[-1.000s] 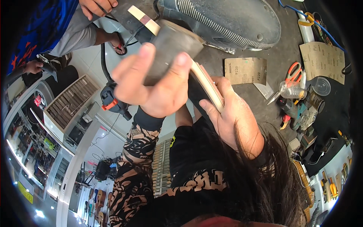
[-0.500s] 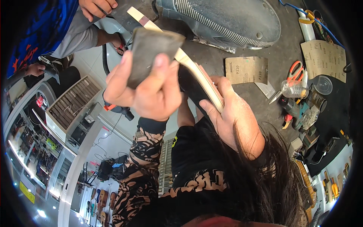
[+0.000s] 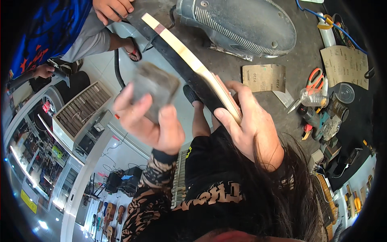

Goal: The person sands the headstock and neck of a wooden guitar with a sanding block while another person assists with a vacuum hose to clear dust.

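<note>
My left hand [image 3: 151, 127] is closed on a folded piece of dark grey sandpaper [image 3: 159, 86], blurred by motion. The sandpaper is held up over the floor, apart from and left of a long pale wooden neck [image 3: 181, 50]. That neck has a dark reddish band near its far tip and a pinkish strip along its near part. My right hand [image 3: 256, 125] grips its near end, thumb on the near side and fingers behind. The neck runs from there up and left along the dark edge of the workbench [image 3: 227, 66].
A grey ribbed machine housing [image 3: 242, 28] lies at the back. To the right are sandpaper sheets [image 3: 264, 77], orange-handled scissors [image 3: 315, 80], a clear plastic cup [image 3: 313, 97] and assorted tools. Another person's hand [image 3: 112, 9] rests at the bench's far left.
My left hand has drawn the sandpaper down and left, off the neck, so the whole upper neck now shows. My right hand keeps its grip with little movement.
</note>
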A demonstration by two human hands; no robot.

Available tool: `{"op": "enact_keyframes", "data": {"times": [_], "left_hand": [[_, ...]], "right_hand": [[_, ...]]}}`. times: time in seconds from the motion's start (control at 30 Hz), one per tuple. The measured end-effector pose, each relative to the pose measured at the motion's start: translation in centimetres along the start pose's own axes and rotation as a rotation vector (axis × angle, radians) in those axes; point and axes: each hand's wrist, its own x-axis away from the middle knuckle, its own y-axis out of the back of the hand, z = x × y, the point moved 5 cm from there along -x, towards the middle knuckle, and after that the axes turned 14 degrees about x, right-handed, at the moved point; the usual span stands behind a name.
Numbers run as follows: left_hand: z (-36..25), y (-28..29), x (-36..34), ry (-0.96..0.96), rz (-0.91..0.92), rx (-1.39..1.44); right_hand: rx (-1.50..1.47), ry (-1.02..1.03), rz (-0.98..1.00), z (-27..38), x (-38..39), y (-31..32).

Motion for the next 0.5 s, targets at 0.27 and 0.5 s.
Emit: {"op": "enact_keyframes", "data": {"times": [0.27, 0.5], "left_hand": [[-3.9, -2.5, 6.0, 0.691, -0.039, 0.742], [-4.8, -3.0, 6.6, 0.732, 0.091, 0.774]], "right_hand": [[0.004, 0.604, -0.303, 3.1, 1.2, 3.1], [0.004, 0.706, -0.082, 3.8, 1.7, 4.3]]}}
